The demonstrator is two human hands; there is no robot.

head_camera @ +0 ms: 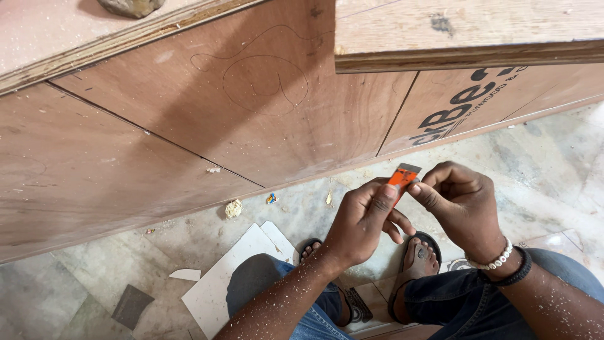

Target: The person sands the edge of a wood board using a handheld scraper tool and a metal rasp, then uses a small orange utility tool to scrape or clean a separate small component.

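A small orange utility blade (402, 175) was pinched between the left hand (362, 220) and the right hand (462, 208). Both grips were clenched on it, above a dusty floor (541, 182) beside plywood panels (189, 126).

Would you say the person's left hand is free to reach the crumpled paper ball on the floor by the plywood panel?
Probably not right away: the left hand is pinching the small orange tool together with the right hand. The floor between it and the paper ball looks unobstructed, though.

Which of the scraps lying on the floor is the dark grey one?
The dark grey square scrap at far left; the pieces beside it are white.
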